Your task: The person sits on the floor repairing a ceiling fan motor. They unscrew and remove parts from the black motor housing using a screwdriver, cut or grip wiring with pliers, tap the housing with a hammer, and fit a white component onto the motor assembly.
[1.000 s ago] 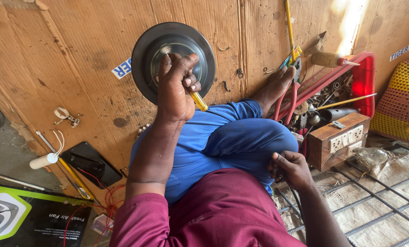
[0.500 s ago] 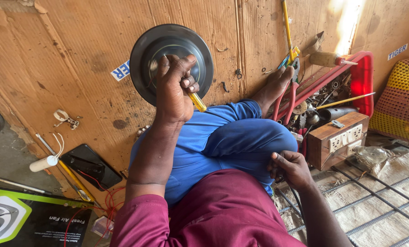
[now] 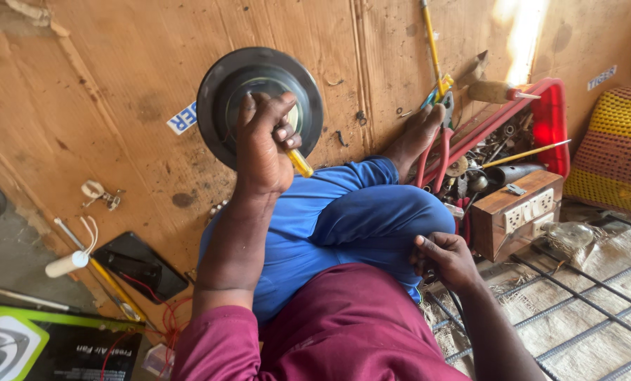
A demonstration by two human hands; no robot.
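On the brown cardboard floor sheet [image 3: 104, 92] stands a round black metal disc [image 3: 220, 99]; the left hand [image 3: 262, 144], clamped on a yellow-handled screwdriver [image 3: 300, 163], presses it. The right hand [image 3: 446, 259], curled loosely, rests against the blue-trousered knee [image 3: 372, 219].

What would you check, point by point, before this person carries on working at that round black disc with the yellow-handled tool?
1. Left hand grips the yellow-handled tool: ok.
2. Tool tip seated in the round black disc: cannot tell, the hand hides it.
3. Disc lying flat on the cardboard sheet: ok.
4. Disc steadied by the other hand: not ok, the right hand rests at the blue trouser leg.
5. Spare tools within reach in the red tray: ok.
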